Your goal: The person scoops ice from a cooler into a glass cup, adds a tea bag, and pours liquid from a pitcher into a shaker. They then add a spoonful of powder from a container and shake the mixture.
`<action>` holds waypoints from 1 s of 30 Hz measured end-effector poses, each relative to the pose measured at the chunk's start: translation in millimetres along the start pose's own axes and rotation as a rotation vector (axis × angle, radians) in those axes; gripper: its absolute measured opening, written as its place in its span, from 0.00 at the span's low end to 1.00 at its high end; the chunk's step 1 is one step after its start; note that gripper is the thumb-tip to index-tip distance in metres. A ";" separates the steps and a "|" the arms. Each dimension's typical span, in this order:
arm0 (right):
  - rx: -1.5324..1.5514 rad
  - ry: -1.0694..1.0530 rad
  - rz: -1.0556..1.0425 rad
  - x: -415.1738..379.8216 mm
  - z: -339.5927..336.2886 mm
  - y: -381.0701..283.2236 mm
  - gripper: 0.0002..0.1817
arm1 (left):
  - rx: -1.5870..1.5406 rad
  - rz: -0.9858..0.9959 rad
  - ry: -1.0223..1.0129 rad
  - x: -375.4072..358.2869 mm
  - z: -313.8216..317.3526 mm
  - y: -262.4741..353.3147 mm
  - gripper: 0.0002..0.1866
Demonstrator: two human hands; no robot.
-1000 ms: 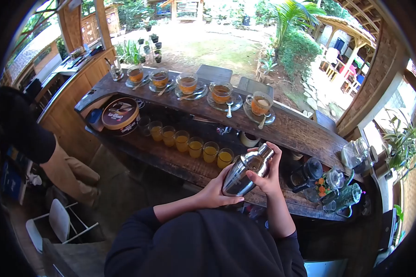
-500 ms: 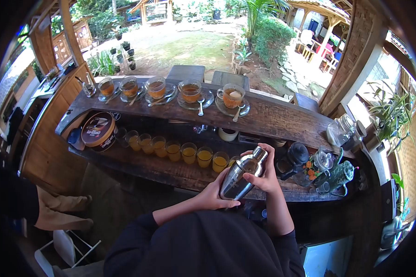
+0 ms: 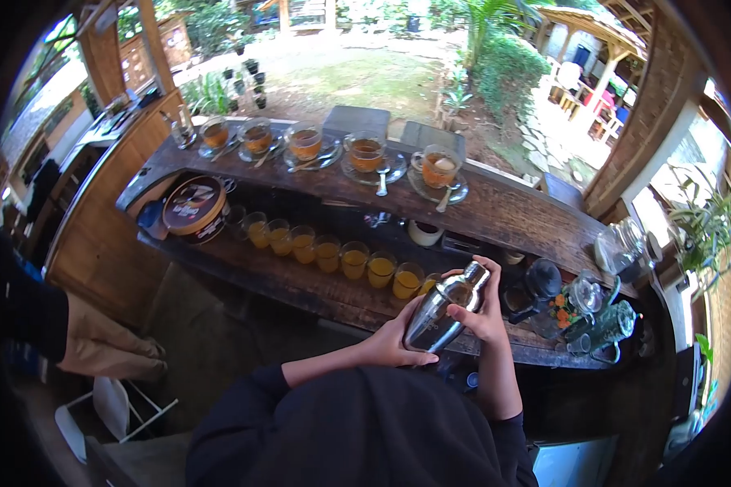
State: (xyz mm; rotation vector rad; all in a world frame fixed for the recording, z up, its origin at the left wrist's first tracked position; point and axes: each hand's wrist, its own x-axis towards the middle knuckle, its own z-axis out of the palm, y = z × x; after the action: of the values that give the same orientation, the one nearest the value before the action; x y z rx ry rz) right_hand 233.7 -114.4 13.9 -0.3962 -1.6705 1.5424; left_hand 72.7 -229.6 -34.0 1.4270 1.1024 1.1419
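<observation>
Presently: metal shaker held at a slant between both hands

From the left, a person in tan trousers (image 3: 110, 341) stands beside a white folding chair (image 3: 110, 406); that person's hands cannot be made out. A round tub (image 3: 195, 208) sits at the left end of the counter's lower shelf (image 3: 288, 290). A row of glasses (image 3: 355, 261) holding yellow drink runs rightward from it (the last is partly hidden behind the shaker). On the upper shelf (image 3: 520, 204), five cups (image 3: 305, 144) of amber drink stand on saucers.

The left hand (image 3: 391, 341) is curled around the lower body of the shaker (image 3: 440, 315), gripping it from the left. The shaker is in front of the wearer's chest, near the counter's edge. Its long axis slants from the base at lower left to the cap (image 3: 477, 273) at upper right, so the cap points away from the row of glasses. The right hand (image 3: 489, 321) grips the upper part, thumb across the near side, fingers around the back; it is the hand nearer the cap, whereas the left is nearer the base.

Further right stand a dark coffee press (image 3: 542, 280), a green jug (image 3: 616, 321) and, behind them, a glass jar (image 3: 616, 245) (contents unclear).
</observation>
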 end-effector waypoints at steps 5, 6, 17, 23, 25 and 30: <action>-0.041 0.035 -0.098 7.1 15.7 7.6 0.49 | -0.040 0.032 0.027 -6.6 -14.0 13.8 0.56; -0.073 0.035 -0.113 9.6 16.8 12.5 0.50 | -0.059 0.028 0.014 -8.1 -16.8 16.0 0.56; 0.083 -0.211 -0.016 42.9 59.4 24.4 0.48 | -0.078 0.060 0.236 -47.8 -33.3 10.4 0.57; 0.065 -0.257 -0.077 46.4 77.5 48.2 0.50 | -0.107 -0.020 0.336 -65.9 -36.7 4.9 0.57; 0.074 -0.248 -0.055 43.5 80.9 53.8 0.50 | -0.130 -0.065 0.352 -69.2 -35.8 4.3 0.57; 0.052 -0.356 0.097 48.4 80.2 46.2 0.50 | -0.133 -0.059 0.414 -72.0 -24.9 -12.1 0.58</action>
State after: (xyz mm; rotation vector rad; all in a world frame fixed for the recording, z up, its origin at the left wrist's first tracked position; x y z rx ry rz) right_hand 131.9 -125.6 -6.7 -0.1836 -1.8965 1.8058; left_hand 36.3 -295.4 -51.7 1.0732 1.3136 1.4803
